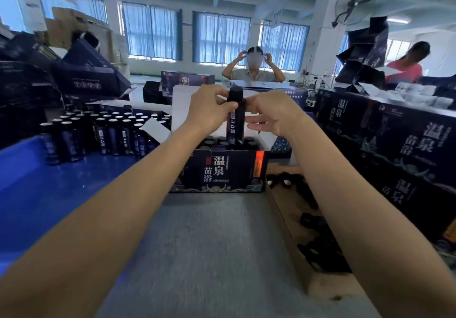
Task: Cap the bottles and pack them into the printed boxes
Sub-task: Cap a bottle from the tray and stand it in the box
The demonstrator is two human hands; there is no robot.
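A dark bottle (235,125) with a black cap (236,95) stands upright above the open printed box (229,167). My left hand (209,110) grips the bottle's upper body, thumb across it. My right hand (274,115) is at the bottle's neck just under the cap, its lower fingers stretched out toward the bottle. Inside the box, several capped bottles (212,141) show their black tops. To the left, several uncapped bottles (103,130) stand in a group on the blue surface.
A shallow cardboard tray (283,221) at the right holds loose black caps (313,219). Printed boxes (394,142) are stacked along the right, and dark cartons (81,71) pile up at the left. A grey mat (209,243) lies in front. Two people are at the back.
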